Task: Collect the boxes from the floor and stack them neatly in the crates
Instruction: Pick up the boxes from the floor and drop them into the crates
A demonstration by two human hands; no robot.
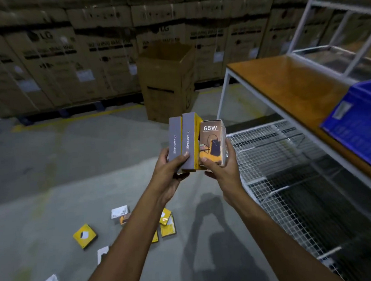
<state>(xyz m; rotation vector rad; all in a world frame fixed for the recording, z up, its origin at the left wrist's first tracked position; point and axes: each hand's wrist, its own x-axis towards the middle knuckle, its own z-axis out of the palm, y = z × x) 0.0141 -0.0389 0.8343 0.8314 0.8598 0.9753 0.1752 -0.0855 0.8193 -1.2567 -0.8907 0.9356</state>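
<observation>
I hold three small product boxes upright at chest height above the floor. My left hand [171, 168] grips two grey-and-yellow boxes [183, 138] side by side. Touching them on the right is a brown box marked 65W [212, 141], with my right hand [220, 166] closed around it. Several more yellow and white boxes [85, 235] lie scattered on the grey floor below my arms. A blue crate [356, 120] stands on the wooden table at the right, partly cut off by the frame edge.
A white-framed wooden table [288, 87] runs along the right, with a white wire-mesh shelf [288, 178] beneath it. An open tall carton [167, 81] stands ahead. Large stacked cartons [49, 61] line the back wall on pallets.
</observation>
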